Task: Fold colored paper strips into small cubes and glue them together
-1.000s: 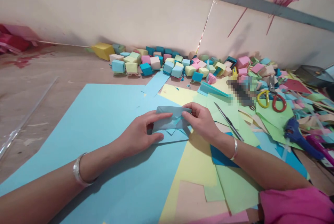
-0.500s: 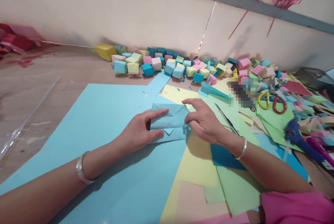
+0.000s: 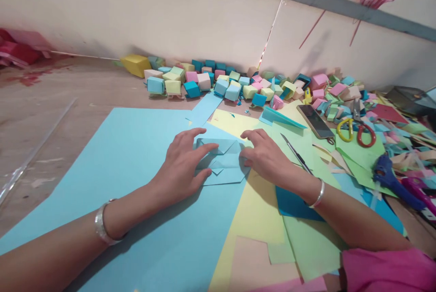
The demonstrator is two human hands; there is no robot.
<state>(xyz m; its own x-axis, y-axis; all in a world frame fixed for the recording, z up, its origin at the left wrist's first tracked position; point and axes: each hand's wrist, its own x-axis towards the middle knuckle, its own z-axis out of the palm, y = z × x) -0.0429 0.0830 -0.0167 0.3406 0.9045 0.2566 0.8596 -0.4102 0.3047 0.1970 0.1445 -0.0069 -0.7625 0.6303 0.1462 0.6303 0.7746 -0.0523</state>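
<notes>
A light blue folded paper (image 3: 226,162) with triangular flaps lies on a large light blue sheet (image 3: 136,146). My left hand (image 3: 184,160) is at its left end, fingers spread, with the index fingertip over the upper flap and the thumb near the lower left edge. At the right end, my right hand (image 3: 262,151) has its fingers curled and its thumb against the paper's edge. The undersides of the right fingertips are hidden. A pen-like craft knife (image 3: 296,153) lies just right of my right hand.
Several small paper boxes (image 3: 204,82) line the wall. To the right are a phone (image 3: 315,121), scissors (image 3: 357,128), a blue glue gun (image 3: 395,180) and paper scraps. Yellow sheets (image 3: 255,210) and green sheets (image 3: 313,246) lie under my right arm. A clear strip (image 3: 37,146) lies left.
My left hand has opened wider, its fingers lifting off the folded paper's left end. My right hand stays at the right edge, with its fingers slightly more curled. The paper lies a little flatter.
</notes>
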